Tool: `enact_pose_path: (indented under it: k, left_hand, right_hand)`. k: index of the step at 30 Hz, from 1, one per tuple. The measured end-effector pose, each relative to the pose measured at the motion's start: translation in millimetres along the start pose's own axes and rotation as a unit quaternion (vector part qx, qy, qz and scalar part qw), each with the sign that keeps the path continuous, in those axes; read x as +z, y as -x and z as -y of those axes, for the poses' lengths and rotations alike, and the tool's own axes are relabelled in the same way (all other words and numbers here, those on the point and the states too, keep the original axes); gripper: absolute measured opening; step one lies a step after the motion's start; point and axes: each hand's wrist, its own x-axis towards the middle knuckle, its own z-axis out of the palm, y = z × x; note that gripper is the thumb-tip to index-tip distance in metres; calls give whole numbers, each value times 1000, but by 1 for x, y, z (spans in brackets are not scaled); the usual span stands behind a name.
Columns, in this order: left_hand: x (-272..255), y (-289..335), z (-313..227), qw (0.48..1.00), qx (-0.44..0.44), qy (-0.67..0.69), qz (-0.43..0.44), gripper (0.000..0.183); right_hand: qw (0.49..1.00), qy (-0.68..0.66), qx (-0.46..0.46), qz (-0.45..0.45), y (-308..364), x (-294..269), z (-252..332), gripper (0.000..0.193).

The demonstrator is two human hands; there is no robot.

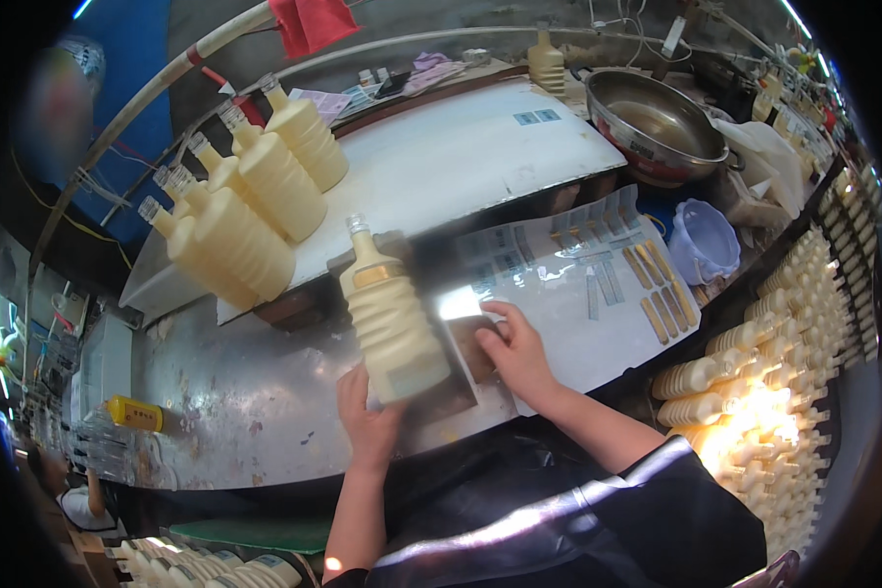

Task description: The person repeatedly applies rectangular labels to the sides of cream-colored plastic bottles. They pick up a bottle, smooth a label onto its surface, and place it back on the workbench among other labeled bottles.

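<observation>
My left hand is closed around the lower side of a cream ribbed bottle. This bottle tilts a little to the left, its clear threaded neck pointing away from me. A gold band runs round its shoulder, and a pale label patch shows near its base. Just right of the bottle, my right hand curls its thumb and fingers at the edge of a flat brown piece. What the right fingers pinch is too small or blurred to make out. Beyond lies a white sheet with gold strips and clear label strips.
Several cream bottles stand at the left on a raised white board. A steel basin and a lilac plastic tub are at the right. Many more bottles are stacked at far right. A yellow bottle lies left.
</observation>
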Motion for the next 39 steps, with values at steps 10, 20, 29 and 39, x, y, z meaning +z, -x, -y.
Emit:
enact_pose_path:
  k: [10, 20, 29, 39]
  left_hand:
    - [12, -11, -29, 984, 114, -137, -24, 77]
    - [10, -15, -22, 975, 156, -156, 5, 66]
    - [10, -5, -31, 983, 93, -150, 43, 80]
    - [13, -1, -29, 986, 83, -138, 37, 78]
  right_hand:
    - [973, -125, 143, 130, -25, -54, 10, 21]
    - [911, 385, -128, -73, -4, -115, -24, 24]
    - [837, 542, -76, 18, -101, -98, -13, 40]
    - [780, 610, -56, 129, 40, -104, -7, 61]
